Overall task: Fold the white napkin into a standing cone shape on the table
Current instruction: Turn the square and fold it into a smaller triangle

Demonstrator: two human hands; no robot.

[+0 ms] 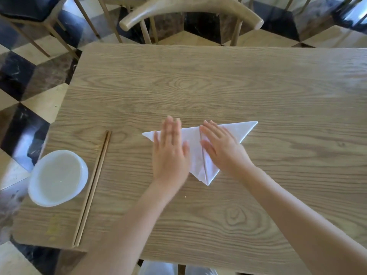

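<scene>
The white napkin point(196, 153) lies flat on the wooden table point(218, 86), folded into a triangle whose point faces me. A crease runs down its middle. My left hand point(170, 149) presses flat on the napkin's left half with straight fingers. My right hand point(222, 145) lies flat on the right half, fingers spread and pointing up and left toward the crease. The napkin's far right corner point(250, 126) and far left corner stick out past my hands.
A white bowl point(57, 177) sits at the table's left edge, with a pair of wooden chopsticks point(93, 185) lying beside it. A wooden chair point(190, 14) stands at the far side of the table. Checkered floor surrounds the table.
</scene>
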